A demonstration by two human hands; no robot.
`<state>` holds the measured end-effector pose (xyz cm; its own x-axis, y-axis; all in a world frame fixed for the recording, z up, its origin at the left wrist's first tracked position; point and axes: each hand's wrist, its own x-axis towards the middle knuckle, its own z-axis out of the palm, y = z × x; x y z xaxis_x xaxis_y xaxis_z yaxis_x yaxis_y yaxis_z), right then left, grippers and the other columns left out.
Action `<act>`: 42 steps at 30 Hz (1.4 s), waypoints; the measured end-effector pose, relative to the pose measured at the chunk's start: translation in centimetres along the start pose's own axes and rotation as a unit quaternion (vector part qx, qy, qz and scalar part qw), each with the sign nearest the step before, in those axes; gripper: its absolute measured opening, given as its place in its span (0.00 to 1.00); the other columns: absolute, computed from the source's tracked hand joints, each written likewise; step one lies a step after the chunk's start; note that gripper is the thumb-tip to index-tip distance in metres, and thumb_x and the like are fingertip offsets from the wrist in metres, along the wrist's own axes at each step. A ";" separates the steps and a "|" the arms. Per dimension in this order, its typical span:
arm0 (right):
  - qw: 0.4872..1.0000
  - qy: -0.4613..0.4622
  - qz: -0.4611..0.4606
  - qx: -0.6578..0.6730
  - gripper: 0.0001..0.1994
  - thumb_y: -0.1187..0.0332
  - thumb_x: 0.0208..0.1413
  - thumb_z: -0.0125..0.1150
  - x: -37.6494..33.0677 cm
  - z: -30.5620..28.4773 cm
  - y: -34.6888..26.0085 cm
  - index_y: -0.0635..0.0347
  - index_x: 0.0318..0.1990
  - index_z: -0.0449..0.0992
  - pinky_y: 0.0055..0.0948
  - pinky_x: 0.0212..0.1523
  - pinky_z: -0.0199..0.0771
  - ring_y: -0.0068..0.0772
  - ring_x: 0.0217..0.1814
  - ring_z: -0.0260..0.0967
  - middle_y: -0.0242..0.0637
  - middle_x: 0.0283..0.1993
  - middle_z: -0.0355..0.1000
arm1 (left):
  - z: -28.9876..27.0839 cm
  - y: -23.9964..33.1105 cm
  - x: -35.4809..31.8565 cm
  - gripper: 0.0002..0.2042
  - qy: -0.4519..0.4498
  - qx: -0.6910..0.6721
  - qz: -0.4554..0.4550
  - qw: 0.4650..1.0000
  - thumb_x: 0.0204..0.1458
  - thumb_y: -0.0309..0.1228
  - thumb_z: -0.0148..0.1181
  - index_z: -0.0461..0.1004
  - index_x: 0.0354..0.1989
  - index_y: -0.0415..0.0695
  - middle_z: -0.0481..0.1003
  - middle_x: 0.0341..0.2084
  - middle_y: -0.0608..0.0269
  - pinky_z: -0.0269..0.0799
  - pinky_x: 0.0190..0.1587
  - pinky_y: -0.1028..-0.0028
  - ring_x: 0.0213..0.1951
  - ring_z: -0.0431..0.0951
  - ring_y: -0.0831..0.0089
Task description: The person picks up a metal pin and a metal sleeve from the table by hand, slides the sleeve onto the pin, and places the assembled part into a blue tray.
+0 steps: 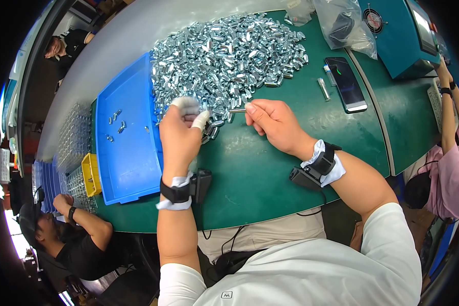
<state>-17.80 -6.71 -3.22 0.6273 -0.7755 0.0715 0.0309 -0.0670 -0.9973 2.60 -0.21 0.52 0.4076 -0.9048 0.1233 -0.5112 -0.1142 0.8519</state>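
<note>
A large heap of shiny hexagonal metal pieces (229,56) covers the far middle of the green table. My left hand (181,130) is at the heap's near left edge, with white coverings on its thumb and fingers. Those fingers are bent and smeared by motion, so whether they grip a piece is unclear. To its right, my right hand (275,122) is closed, pinching a thin metal rod (237,110) between thumb and forefinger. The rod points left toward my left hand. A few metal pieces (211,131) lie just beside the left thumb.
A blue tray (130,178) with several metal pieces sits left, beside a yellow bin (90,176). Right of the heap are a phone (347,84), a small clear tube (324,89) and plastic bags (344,25). A teal machine (400,41) stands far right. Other people are on both sides.
</note>
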 end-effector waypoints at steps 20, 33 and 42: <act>1.000 0.012 -0.018 -0.018 0.19 0.59 0.67 0.46 0.0 0.0 0.1 0.61 0.27 0.71 0.20 0.22 0.55 0.14 0.21 0.55 0.25 0.17 0.60 | 1.1 1.0 -0.9 0.05 -0.135 -0.260 -0.104 0.950 0.54 0.21 0.61 0.75 0.38 0.35 0.79 0.31 0.58 0.74 0.35 0.80 0.32 0.79 0.75; 0.999 -0.005 -0.020 -0.049 0.18 0.60 0.67 0.47 0.0 0.1 -0.3 0.61 0.26 0.71 0.20 0.22 0.56 0.14 0.20 0.55 0.25 0.17 0.61 | 1.8 0.7 -1.1 0.05 -0.157 -0.244 -0.120 0.949 0.56 0.26 0.60 0.75 0.36 0.37 0.77 0.26 0.63 0.66 0.27 0.83 0.25 0.74 0.80; 0.999 -0.011 -0.007 -0.034 0.19 0.59 0.67 0.46 0.0 -0.1 0.0 0.61 0.26 0.71 0.20 0.23 0.57 0.15 0.21 0.56 0.25 0.17 0.61 | -1.9 -1.2 1.9 0.09 0.316 -0.257 0.010 0.913 0.56 0.27 0.60 0.74 0.44 0.38 0.76 0.29 0.62 0.70 0.30 0.77 0.27 0.73 0.77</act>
<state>-17.86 -6.77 -3.17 0.6440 -0.7602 0.0853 -0.0121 -0.1216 -0.9925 5.45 -0.98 0.69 0.8402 -0.4690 0.2721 -0.1662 0.2549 0.9526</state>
